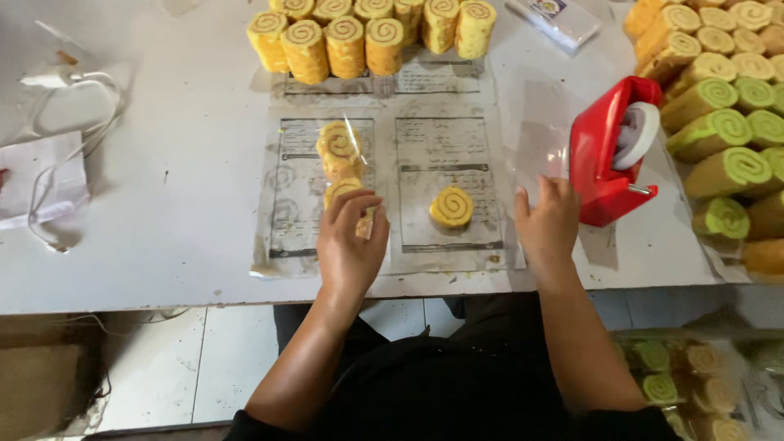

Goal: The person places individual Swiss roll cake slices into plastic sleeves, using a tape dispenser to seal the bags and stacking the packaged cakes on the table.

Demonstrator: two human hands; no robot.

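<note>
My left hand (351, 241) rests on a clear plastic-wrapped stack of yellow swirl roll cake slices (340, 155) lying on the white table, fingers curled over its near end. My right hand (549, 222) lies flat with fingers spread on a clear plastic sheet (535, 147), just left of a red tape dispenser (608, 155). One loose yellow swirl slice (452, 207) sits between the hands on a printed sheet under clear film (449, 151).
A row of yellow roll slices (371, 37) stands at the back. Green and yellow rolls (723, 122) are piled at the right. A white bag with cords (57, 139) lies at the left. Packed rolls (694, 384) sit below the table at the right.
</note>
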